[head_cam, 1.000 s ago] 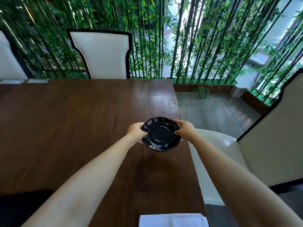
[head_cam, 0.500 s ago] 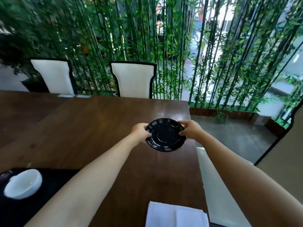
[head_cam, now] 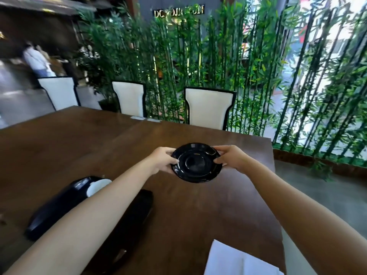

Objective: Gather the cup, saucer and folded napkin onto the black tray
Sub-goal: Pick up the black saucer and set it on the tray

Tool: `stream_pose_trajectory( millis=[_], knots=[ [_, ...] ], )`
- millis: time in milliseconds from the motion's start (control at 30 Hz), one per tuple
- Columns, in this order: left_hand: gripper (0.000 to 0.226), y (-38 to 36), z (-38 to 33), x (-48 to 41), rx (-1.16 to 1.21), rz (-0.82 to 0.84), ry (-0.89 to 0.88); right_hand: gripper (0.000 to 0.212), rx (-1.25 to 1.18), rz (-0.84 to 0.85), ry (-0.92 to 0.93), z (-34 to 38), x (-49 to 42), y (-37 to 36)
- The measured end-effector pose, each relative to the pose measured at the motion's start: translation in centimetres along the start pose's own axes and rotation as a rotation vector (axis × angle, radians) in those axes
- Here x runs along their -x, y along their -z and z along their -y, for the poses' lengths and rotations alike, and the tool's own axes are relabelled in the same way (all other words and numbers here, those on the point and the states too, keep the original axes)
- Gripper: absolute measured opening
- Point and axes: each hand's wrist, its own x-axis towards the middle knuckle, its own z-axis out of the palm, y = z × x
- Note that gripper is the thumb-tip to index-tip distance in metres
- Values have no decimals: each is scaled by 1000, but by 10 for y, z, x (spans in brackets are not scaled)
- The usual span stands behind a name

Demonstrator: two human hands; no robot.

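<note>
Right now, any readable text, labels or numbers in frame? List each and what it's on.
Gold lettering on the grey wall sign behind the bamboo screen: blurred, roughly "DC...", not readable as a word.
Black saucer, black tray, white cup, folded napkin, wooden table: no text visible.
</note>
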Motion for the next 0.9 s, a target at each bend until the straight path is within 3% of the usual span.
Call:
stream_pose_trajectory(
  millis=[467, 900],
  knots=[
    [31, 149, 65, 89, 131, -111, 81, 49, -93, 226, 18, 52, 1, -157],
    [35, 284, 154, 158, 184, -285, 192, 49, -102, 356, -2, 79, -4, -335]
  ],
)
